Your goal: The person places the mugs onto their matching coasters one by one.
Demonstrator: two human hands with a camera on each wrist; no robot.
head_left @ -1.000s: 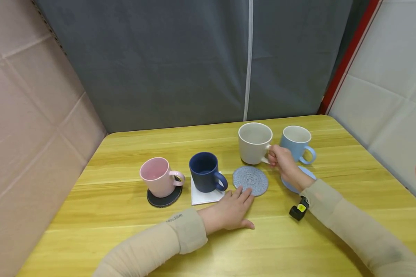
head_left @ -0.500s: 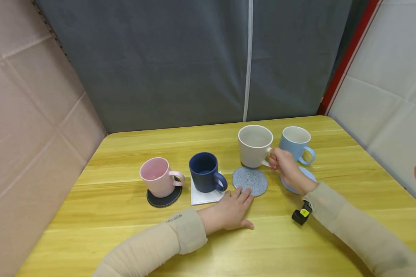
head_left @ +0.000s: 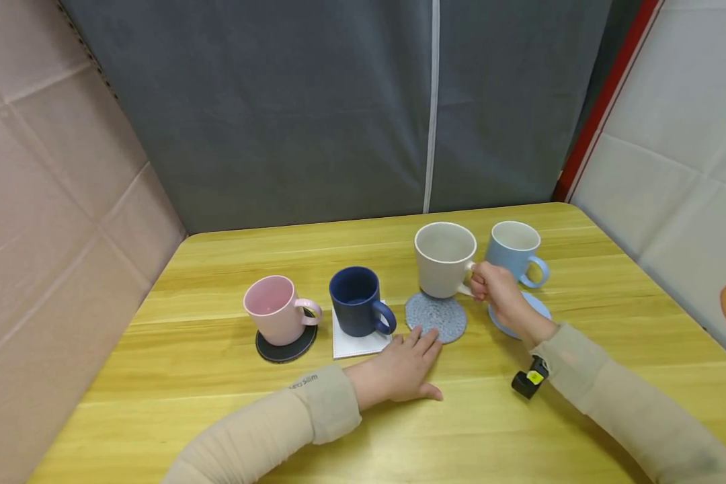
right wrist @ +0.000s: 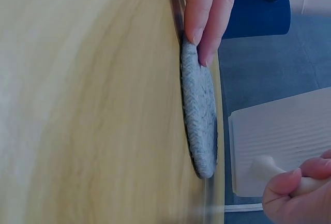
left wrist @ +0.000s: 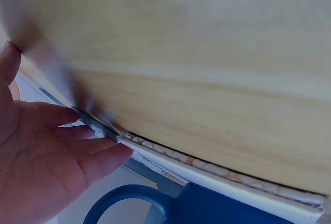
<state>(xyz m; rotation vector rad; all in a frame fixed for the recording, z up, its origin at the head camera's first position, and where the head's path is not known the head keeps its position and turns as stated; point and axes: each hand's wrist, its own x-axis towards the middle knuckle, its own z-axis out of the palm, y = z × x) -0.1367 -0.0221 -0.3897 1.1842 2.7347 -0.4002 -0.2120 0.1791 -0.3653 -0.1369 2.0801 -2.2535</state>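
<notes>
My right hand [head_left: 499,292] grips the handle of a cream mug [head_left: 441,262], which is upright and overlaps the far edge of a round grey woven coaster [head_left: 437,317] in the head view. In the right wrist view the ridged side of the mug [right wrist: 284,141] shows just beyond the coaster [right wrist: 199,115], its base close over the table. My left hand [head_left: 402,366] lies palm down with fingers spread, fingertips on the coaster's near edge. Left of it, a navy mug [head_left: 355,302] stands on a square white coaster [head_left: 359,345].
A pink mug [head_left: 272,312] stands on a round black coaster [head_left: 286,351] at the left. A light blue mug [head_left: 508,252] stands at the back right, behind a round blue coaster [head_left: 535,306] partly hidden by my right hand. A grey curtain [head_left: 308,121] hangs behind the wooden table [head_left: 157,376].
My right hand has brought the cream mug slightly nearer, so it now overlaps more of the woven coaster. My left hand has stayed in place.
</notes>
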